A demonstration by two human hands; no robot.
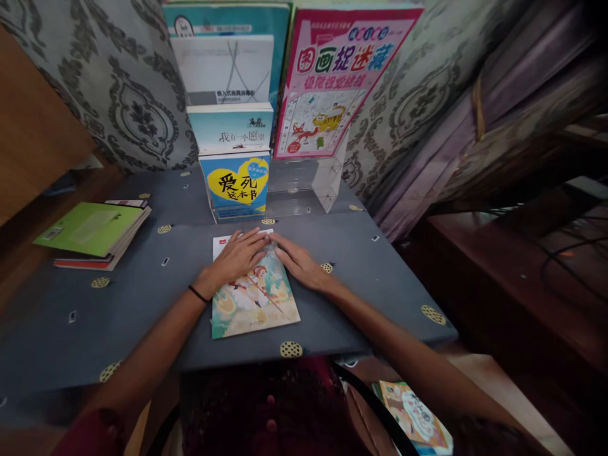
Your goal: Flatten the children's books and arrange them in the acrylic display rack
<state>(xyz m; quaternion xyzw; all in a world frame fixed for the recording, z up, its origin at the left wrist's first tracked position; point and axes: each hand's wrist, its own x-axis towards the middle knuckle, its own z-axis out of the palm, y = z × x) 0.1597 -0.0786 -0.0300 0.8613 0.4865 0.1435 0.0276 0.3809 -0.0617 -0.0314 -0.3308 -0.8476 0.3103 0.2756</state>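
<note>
A thin picture book (259, 304) with a painted cover lies flat on the grey tablecloth, close to the table's front edge. My left hand (240, 254) rests flat across its upper part, fingers stretched toward the top right corner. At that corner my right hand (299, 259) lies along the book's right edge, its fingers extended and close to the left fingertips. Both hands cover the top of the cover, including most of any title. Just behind the book stands a clear display rack (327, 183) with books in it.
On the rack's left stand a blue and yellow book (237, 187), a pale blue book (232, 130) and others behind; a pink book (342, 82) leans on the right. A green book (95, 228) tops a stack at left. More books (418, 418) lie below the table.
</note>
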